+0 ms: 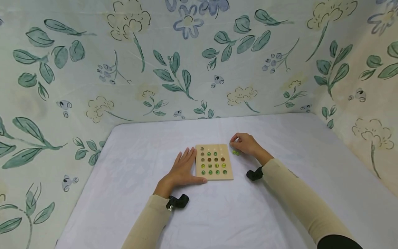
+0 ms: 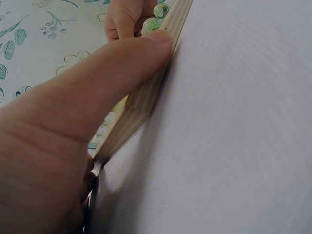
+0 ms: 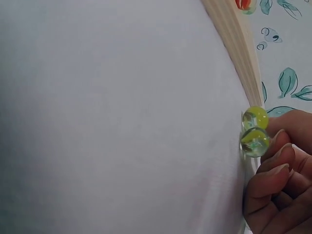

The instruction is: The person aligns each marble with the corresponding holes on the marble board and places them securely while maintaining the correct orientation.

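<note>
A square wooden board (image 1: 223,148) lies on the white cloth, with rows of green, yellow-green and brownish marbles (image 1: 217,166) set in it. My left hand (image 1: 182,168) rests against its left side, fingers straight, the thumb along the front edge. In the left wrist view that thumb (image 2: 131,58) touches the board's edge. To the board's right, my right hand (image 1: 246,144) is over two loose yellow-green marbles (image 1: 235,152). Its fingers are curled close behind these marbles (image 3: 255,131) in the right wrist view. Whether the fingertips pinch anything is hidden.
The white-covered table (image 1: 124,207) extends around the board. Behind it hangs a pale cloth (image 1: 186,69) with leaf and flower prints, which also runs along the right side. Black wrist cameras (image 1: 178,201) are strapped over both beige sleeves.
</note>
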The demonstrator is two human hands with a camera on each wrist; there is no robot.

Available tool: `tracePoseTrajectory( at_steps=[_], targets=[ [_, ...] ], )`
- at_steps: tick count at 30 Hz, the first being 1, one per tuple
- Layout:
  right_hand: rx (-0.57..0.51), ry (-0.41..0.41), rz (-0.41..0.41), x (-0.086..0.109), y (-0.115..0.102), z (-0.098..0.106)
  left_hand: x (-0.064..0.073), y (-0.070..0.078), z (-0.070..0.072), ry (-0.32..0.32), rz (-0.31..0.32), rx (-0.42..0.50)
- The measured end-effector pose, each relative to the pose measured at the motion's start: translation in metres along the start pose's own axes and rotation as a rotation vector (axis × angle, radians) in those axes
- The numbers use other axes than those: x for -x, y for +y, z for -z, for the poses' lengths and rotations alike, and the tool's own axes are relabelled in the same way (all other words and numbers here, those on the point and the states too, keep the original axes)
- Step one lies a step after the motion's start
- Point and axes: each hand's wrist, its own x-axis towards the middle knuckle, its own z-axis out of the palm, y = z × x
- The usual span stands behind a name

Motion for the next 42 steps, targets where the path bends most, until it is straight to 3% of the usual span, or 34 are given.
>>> tracePoseTrajectory(
  at_steps=[42],
  targets=[
    [0.026, 0.017, 0.040, 0.0021, 0.0009, -0.0014, 0.0003, 0.0002, 0.0002, 0.005, 0.000, 0.024]
  ],
)
